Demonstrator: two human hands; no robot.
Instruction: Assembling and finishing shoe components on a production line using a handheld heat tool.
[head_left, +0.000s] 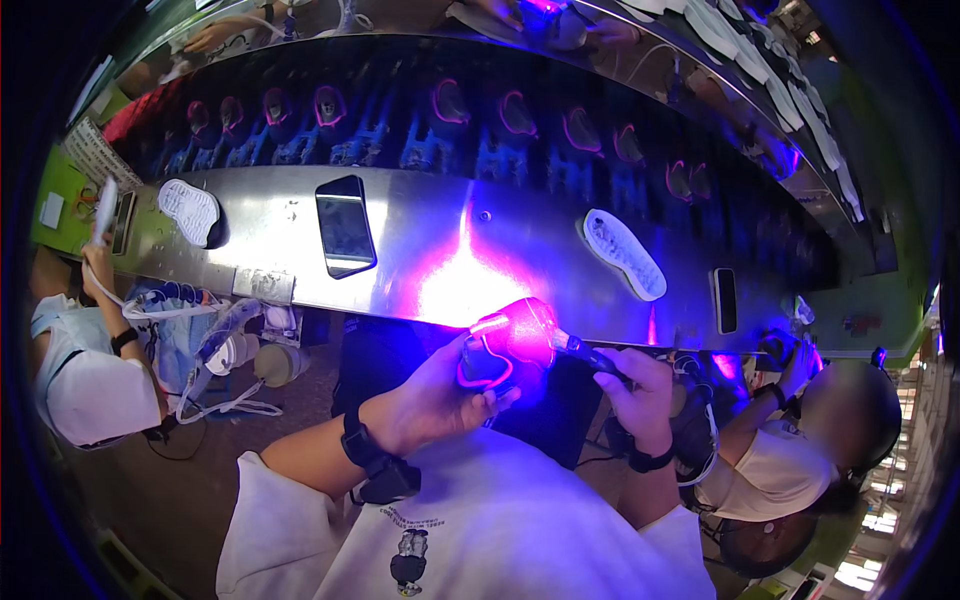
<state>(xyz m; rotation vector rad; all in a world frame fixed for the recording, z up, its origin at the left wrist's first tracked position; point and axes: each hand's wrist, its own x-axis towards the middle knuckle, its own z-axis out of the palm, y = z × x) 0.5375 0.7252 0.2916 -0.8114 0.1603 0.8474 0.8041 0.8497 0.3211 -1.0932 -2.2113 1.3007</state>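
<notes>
Two-handed work at near edge of table (pixel 275 232). Holding shoe upper (pixel 530 325) in left grip (pixel 435 395), fingers and thumb closed about its lower left side, collar opening toward lower left. Holding dark-handled brush-like tool (pixel 592 353) in right grip (pixel 640 392), clasped between thumb and fingers, tip at right side of upper; cannot tell touching from just short of it. Location of upper: lifted, in front of wearer, lit magenta beside a white-violet glare. Progress, by judgement: partway through a pass with the tool on this single piece. Cannot tell extent of coverage under coloured light. Seemingly left undone: no sole seen on held upper. Lying loose on table, not joined to anything: textured white sole (pixel 190 210) at left, hollow-faced white sole (pixel 625 255) at right. Between soles, nearer the left one: dark phone (pixel 345 228). Beyond table: row of pink-rimmed pieces (pixel 450 102), apparently more uppers, on dark racks; cannot tell treated from untreated.
</notes>
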